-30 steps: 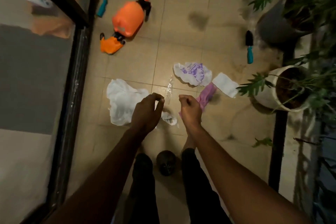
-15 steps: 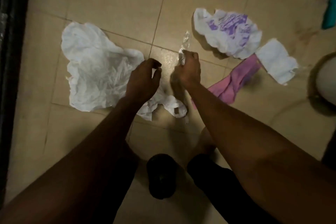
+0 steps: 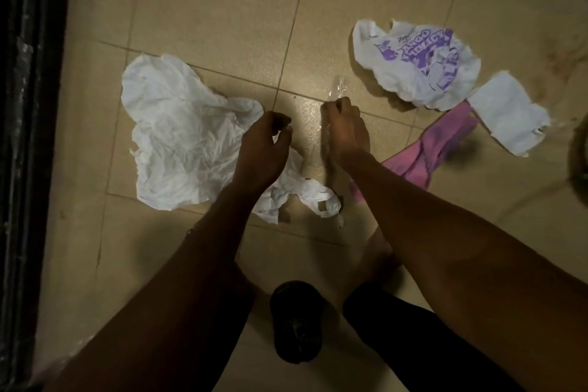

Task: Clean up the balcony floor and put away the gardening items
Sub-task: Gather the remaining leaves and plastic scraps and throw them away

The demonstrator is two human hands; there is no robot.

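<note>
Between handled bag, left, and lettered bag, right, a wrapper; paper scrap farther right.

Down onto a beige tiled floor, plain and smudged, crossed by thin dark grout lines. Hugging the left edge, a black door track, scuffed and flecked with white (paint or dust, hard to say). Looks dim and warm all over, with one glossy patch of glare shining mid-floor. Over on the right, brownish smears staining the tile, curving faintly lower down.
</note>
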